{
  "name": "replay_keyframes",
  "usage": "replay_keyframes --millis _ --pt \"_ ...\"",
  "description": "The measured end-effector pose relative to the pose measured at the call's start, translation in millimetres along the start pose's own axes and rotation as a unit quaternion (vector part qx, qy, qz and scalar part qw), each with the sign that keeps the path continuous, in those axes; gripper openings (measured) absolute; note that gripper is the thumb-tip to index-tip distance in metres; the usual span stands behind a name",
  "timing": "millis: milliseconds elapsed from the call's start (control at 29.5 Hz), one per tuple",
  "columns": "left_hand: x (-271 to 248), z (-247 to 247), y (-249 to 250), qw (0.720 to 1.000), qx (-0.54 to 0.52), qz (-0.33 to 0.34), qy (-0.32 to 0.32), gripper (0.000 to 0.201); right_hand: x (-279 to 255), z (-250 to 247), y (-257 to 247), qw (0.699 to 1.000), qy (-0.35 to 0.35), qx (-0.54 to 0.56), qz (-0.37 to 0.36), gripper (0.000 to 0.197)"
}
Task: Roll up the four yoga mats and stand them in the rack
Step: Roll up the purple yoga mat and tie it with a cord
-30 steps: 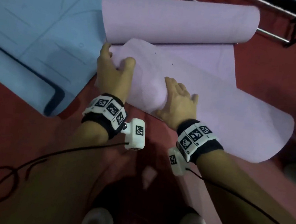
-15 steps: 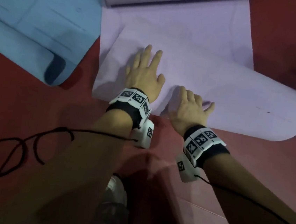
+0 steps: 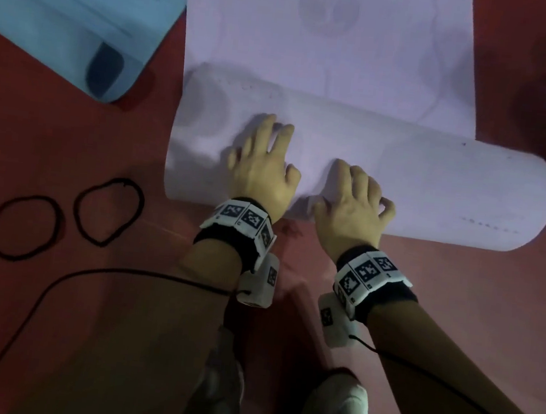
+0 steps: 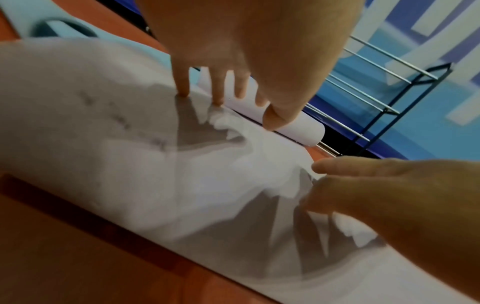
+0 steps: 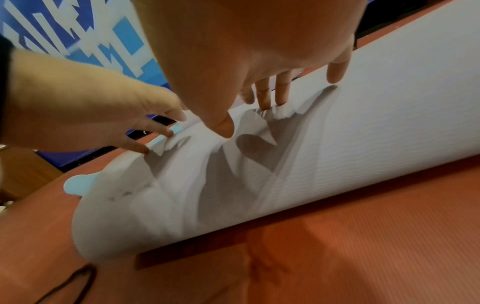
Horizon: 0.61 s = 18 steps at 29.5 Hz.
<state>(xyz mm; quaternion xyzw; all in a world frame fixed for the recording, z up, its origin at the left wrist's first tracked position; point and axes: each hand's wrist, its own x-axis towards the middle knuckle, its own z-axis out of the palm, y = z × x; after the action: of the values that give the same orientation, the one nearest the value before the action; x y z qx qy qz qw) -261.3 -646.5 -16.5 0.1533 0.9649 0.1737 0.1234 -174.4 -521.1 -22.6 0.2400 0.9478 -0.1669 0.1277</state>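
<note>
Head view gives me the lilac mat [image 3: 347, 63] lying on the red floor [image 3: 68, 151], its near end turned over into a loose fat roll [image 3: 435, 190] that runs crosswise just ahead of my wrists, with the flat stretch of the same mat reaching away beyond it. My left hand [image 3: 262, 168] lies palm down on top of the roll, fingers spread and nearly straight, tips pressing into the foam; I see it holding nothing. My right hand [image 3: 349, 204] sits just right of the left one at the roll's near edge, palm down, fingers bent a little at the knuckles and fanned over the curve, again pressing rather than gripping. Both wrists are bent back, forearms coming in from below, each with a marker band.

From the left wrist camera my fingertips [image 4: 183, 92] dent the lilac surface, and past the roll I make out the mat's far end curled into a small tube [image 4: 298, 131], with the wire rack [image 4: 376, 98] standing behind that. The right wrist camera shows the same pressing pose, thumb [image 5: 221, 125] pointed down at the roll.

Left of the roll lies the blue mat [image 3: 66, 16], its near edge curled over. Near the roll's left end, on the floor, lie two black loops [image 3: 106, 213]
</note>
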Motion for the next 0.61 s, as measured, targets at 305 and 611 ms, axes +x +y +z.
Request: replay_keyframes --millis 305,611 --pt "-59.9 35.2 -20.3 0.999 0.051 -0.009 0.004 0.043 -76.4 39.6 12.1 0.997 0.071 0.015 0.032 0.044" --pt "-136.2 32.1 -44.5 0.974 0.131 -0.023 -0.183 0.049 -119.0 42.3 9.3 0.998 0.014 -0.061 -0.020 0.061"
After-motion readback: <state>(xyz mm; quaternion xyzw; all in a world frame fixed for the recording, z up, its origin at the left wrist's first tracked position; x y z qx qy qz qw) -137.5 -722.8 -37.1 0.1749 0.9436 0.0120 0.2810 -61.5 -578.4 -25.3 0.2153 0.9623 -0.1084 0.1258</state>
